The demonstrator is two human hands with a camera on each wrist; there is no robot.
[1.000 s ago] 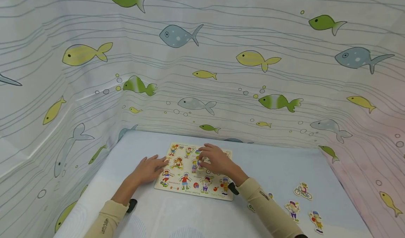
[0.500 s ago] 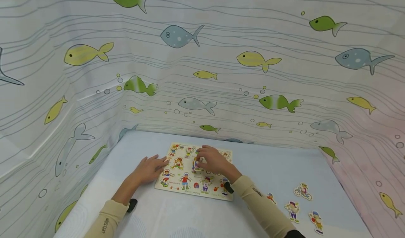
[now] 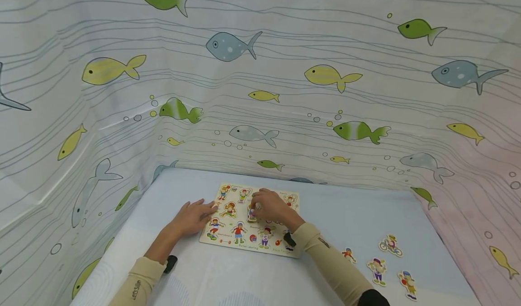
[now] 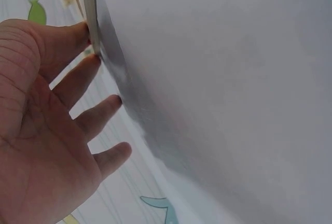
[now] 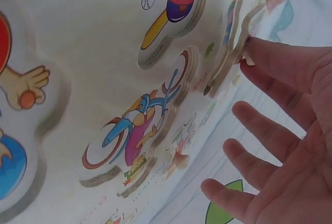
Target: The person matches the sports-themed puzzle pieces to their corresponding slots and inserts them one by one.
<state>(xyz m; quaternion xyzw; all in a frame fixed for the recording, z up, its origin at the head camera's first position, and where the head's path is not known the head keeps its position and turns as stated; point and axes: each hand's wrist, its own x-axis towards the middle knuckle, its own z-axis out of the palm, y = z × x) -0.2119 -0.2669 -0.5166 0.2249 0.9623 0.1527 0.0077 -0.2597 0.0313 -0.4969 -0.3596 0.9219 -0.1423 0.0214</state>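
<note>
A wooden puzzle board [image 3: 241, 215] with printed sports figures lies on the table. My left hand [image 3: 193, 218] rests along its left edge. In the left wrist view, the thumb and index fingertip touch the edge of the board [image 4: 90, 14], while the other fingers are spread. Over the board's middle, my right hand [image 3: 272, 205] pinches a small figure-shaped puzzle piece [image 3: 251, 215] between thumb and index finger, close over a cut-out. The hand covers part of the piece. The right wrist view shows a recess with a printed cyclist [image 5: 137, 123] beside the hand [image 5: 290, 146].
Loose puzzle pieces lie to the right on the table: a cyclist [image 3: 390, 245], a figure in purple [image 3: 377, 271], a ball player [image 3: 407, 284] and a red-topped figure [image 3: 348, 255] near the right sleeve [image 3: 333, 261]. A fish-patterned curtain [image 3: 285, 116] rises behind the table.
My right hand has shifted slightly left with the puzzle piece, lowering it toward the board's middle. The right forearm has swung left, uncovering more of the red-topped piece. My left hand stays put.
</note>
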